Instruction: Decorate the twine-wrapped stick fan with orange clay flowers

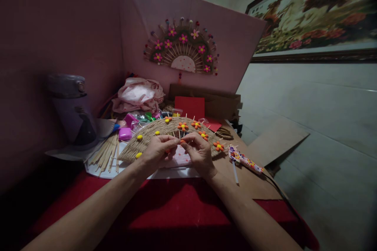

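A half-round woven fan [165,129] lies flat on the table, with several orange clay flowers [182,126] and small yellow dots on it. My left hand [157,150] and my right hand [198,152] meet over its near edge. Both are closed in a pinch on a small orange piece of clay [182,141] held between the fingertips. Thin wooden sticks poke out of the fan's rim near my fingers.
A finished fan with pink flowers [183,47] hangs on the pink wall. A purple bottle [72,106], loose sticks [104,153], pink clay tubs [125,133], pink cloth [138,94], a red card [190,106] and a dotted tool [246,160] surround the work. Red cloth [176,211] covers the table's front.
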Tool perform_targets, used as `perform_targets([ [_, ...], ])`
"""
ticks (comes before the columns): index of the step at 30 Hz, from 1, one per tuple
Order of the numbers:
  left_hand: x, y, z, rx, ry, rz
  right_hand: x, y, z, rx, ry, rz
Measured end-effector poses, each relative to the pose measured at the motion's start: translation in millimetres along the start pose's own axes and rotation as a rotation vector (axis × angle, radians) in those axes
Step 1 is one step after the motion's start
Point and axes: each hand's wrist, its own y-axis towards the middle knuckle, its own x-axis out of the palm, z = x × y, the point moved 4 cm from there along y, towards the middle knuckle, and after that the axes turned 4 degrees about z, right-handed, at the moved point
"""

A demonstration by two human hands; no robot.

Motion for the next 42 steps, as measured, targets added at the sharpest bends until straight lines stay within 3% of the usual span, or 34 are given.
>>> perform_targets([
  [10,-2.4,0.9,-1.5,-0.021,0.052,0.039,0.8,-0.8,-3.3,-0.053,-0.009,-0.014],
  [15,-2.7,2.0,0.0,0.013,0.124,0.108,3.9,-0.6,0.9,0.121,0.187,-0.047],
  [19,-5.5,2.1,4.2,0.019,0.004,0.164,-1.0,3.8,5.2,0.206,0.363,0.056],
  [22,-6.3,0.8,5.8,-0.017,-0.131,0.145,-3.3,5.9,7.9,0.205,0.403,0.105],
  [31,-4.6,0.6,4.0,-0.148,-0.294,0.033,-0.6,5.5,12.1,0.267,0.43,0.085],
  [42,-7.4,3.7,2.8,-0.057,-0.284,0.042,2.4,3.6,9.6,0.281,0.412,0.057],
])
